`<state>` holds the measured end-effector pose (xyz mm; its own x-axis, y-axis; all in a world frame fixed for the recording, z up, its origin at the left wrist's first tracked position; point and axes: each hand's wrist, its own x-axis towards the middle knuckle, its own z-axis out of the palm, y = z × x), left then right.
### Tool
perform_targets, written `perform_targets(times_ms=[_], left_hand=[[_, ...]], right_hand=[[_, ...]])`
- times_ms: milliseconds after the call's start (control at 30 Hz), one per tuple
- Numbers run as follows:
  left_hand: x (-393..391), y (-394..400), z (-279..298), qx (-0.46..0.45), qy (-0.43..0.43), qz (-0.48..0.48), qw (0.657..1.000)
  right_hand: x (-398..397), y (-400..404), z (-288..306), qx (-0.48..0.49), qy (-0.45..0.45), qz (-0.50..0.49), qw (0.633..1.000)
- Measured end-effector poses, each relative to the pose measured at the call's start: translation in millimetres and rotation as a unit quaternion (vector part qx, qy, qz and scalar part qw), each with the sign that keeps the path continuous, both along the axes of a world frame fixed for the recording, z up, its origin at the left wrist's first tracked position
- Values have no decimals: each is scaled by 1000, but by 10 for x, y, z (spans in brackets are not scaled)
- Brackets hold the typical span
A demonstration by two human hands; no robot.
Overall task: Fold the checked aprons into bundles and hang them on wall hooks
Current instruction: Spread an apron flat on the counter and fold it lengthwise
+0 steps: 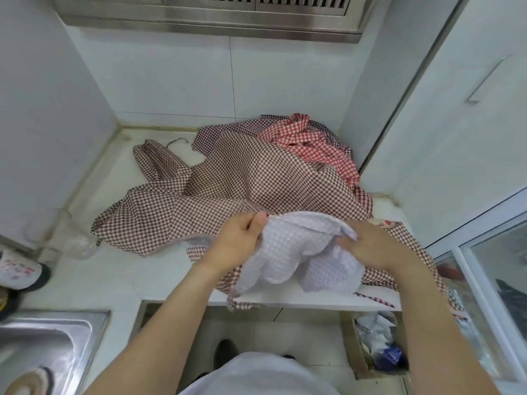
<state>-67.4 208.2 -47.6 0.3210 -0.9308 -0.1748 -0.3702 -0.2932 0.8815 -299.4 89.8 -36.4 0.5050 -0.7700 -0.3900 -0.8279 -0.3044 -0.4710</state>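
- The white desk (94, 275) runs into a tiled corner beneath a steel hood (211, 21).
- A brown checked apron (242, 183) lies spread and rumpled across the desk, its near edge hanging over the front.
- A red checked apron (310, 143) sits heaped behind it in the corner, on a darker checked cloth (208, 132).
- A steel sink (48, 346) shows at the lower left.
- A cardboard box (376, 346) of scraps stands on the floor below the desk.
- A pale bundle of cloth (296, 252) is held just above the brown apron's near edge.
- The left hand (239, 238) has its grip closed on the bundle's left side, thumb on top.
- The right hand (373, 246) pinches the bundle's right side.
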Motion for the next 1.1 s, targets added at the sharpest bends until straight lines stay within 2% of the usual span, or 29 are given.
perform_targets(times_ms=[33, 67, 133, 200, 267, 333, 400, 467, 567, 667, 800, 867, 967, 1033, 1100], left_hand=[[-11, -19, 24, -34, -14, 3, 999], [-17, -38, 45, -65, -45, -7, 997], [-54, -78, 86, -109, -122, -48, 985], [-119, -110, 124, -132, -145, -72, 978], [-153, -127, 134, -141, -119, -68, 981], [-89, -106, 118, -127, -66, -75, 987], [-2, -50, 73, -61, -6, -126, 990], [35, 11, -44, 7, -54, -175, 983], [-3, 45, -249, -4, -156, -130, 979], [-10, 0, -375, -13, -140, -67, 988], [-74, -115, -408, -75, 0, -37, 996], [-57, -171, -335, -130, -24, -28, 991], [88, -234, -243, -178, -10, -75, 981], [147, -279, -193, -180, 1, -110, 977], [75, -333, -127, -170, 9, -154, 973]], right_hand=[[37, 68, -43, -28, 50, 16, 998], [127, 174, -50, -65, 53, 28, 996], [374, 411, 9, -114, -64, 65, 989], [588, 557, 40, -98, -198, 86, 971], [691, 584, 62, -60, -252, 50, 965], [686, 527, 41, -69, -276, 14, 958], [611, 438, 41, -94, -302, -55, 947], [525, 349, 104, -77, -342, -150, 925], [407, 243, 228, 14, -385, -239, 891], [343, 216, 268, 81, -386, -243, 886], [286, 234, 277, 55, -323, -118, 937], [228, 224, 298, 71, -301, -71, 948], [86, 153, 296, 85, -236, -44, 967], [39, 111, 289, 39, -175, -22, 983], [92, 117, 272, -30, -165, -7, 986]])
